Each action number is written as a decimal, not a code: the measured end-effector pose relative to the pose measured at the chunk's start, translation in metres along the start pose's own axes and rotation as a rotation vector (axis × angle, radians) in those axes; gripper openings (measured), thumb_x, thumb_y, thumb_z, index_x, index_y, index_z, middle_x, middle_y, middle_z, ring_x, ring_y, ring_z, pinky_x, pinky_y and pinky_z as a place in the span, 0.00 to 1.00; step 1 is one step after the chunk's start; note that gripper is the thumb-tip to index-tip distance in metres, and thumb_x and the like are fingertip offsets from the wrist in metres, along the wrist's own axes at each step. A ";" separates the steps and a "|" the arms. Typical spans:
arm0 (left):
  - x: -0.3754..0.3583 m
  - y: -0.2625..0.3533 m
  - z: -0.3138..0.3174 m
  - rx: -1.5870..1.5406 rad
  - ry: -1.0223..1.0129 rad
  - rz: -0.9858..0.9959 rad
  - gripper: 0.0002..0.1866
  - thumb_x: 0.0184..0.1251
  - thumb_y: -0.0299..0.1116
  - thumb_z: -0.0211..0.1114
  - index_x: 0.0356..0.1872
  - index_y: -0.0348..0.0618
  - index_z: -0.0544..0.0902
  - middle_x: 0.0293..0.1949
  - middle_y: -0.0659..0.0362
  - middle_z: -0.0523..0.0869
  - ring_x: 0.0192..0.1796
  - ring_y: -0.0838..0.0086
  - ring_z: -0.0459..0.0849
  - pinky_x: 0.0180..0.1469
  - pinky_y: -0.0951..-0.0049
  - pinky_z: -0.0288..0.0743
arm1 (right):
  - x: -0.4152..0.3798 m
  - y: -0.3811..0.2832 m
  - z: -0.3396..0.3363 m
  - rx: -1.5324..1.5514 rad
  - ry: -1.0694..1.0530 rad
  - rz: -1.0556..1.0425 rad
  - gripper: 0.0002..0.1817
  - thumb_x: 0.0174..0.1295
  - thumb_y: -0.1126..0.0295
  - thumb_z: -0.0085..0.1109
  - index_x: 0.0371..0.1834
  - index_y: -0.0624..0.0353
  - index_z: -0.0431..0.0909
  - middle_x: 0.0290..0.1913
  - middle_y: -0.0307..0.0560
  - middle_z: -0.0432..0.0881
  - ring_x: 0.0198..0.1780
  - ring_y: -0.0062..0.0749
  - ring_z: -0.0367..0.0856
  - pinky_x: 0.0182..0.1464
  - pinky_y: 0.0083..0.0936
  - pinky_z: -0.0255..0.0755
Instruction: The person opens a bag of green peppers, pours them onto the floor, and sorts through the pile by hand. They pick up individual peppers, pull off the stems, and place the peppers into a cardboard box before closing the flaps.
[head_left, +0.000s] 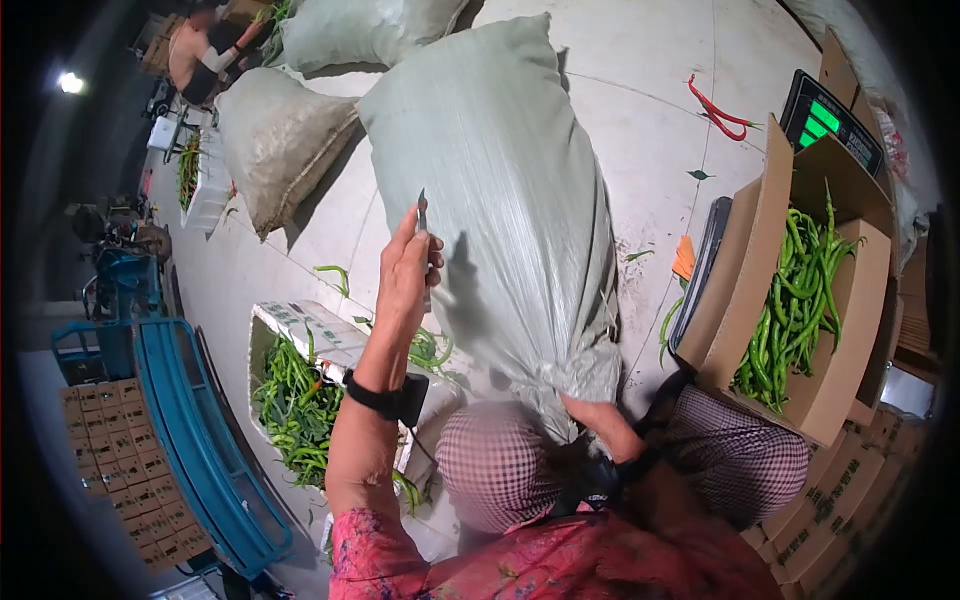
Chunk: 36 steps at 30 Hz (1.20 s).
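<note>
A large pale green woven sack point(490, 150) lies on the floor in front of me, its gathered neck point(580, 380) between my knees. My left hand point(405, 265) is closed around a small knife point(422, 205), blade pointing up and away, over the sack's left side. At the neck, my right hand point(603, 425) grips the bunched sack cloth; its fingertips are partly hidden. Left of me a white foam box point(310, 320) holds green chili peppers point(295, 400). On the right, a cardboard box point(735, 290) contains long green chili peppers point(790, 300).
More full sacks point(280, 140) lie beyond. Red chilies point(718, 108) are on the tiled floor at the far right, near a scale with a green display point(822, 120). A blue cart with cartons point(200, 430) stands left. Another person point(200, 55) sits far left.
</note>
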<state>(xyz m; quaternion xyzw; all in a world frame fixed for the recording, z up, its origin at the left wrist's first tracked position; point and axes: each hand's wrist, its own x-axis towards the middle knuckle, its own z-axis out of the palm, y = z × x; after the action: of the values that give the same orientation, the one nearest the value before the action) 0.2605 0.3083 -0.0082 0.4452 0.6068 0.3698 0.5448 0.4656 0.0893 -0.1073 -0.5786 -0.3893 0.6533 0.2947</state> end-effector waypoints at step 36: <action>0.097 -0.022 0.050 1.207 -0.310 0.060 0.23 0.53 0.25 0.54 0.51 0.49 0.85 0.38 0.39 0.85 0.45 0.45 0.84 0.52 0.56 0.78 | -0.033 0.056 0.017 -0.623 0.055 -0.419 0.15 0.64 0.59 0.51 0.47 0.56 0.78 0.44 0.55 0.79 0.49 0.48 0.77 0.57 0.41 0.68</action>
<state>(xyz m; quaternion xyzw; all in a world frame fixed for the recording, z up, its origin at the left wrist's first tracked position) 0.3064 0.3908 -0.0676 0.7398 0.6101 -0.0921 0.2682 0.4578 0.0300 -0.1371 -0.5657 -0.6713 0.4130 0.2422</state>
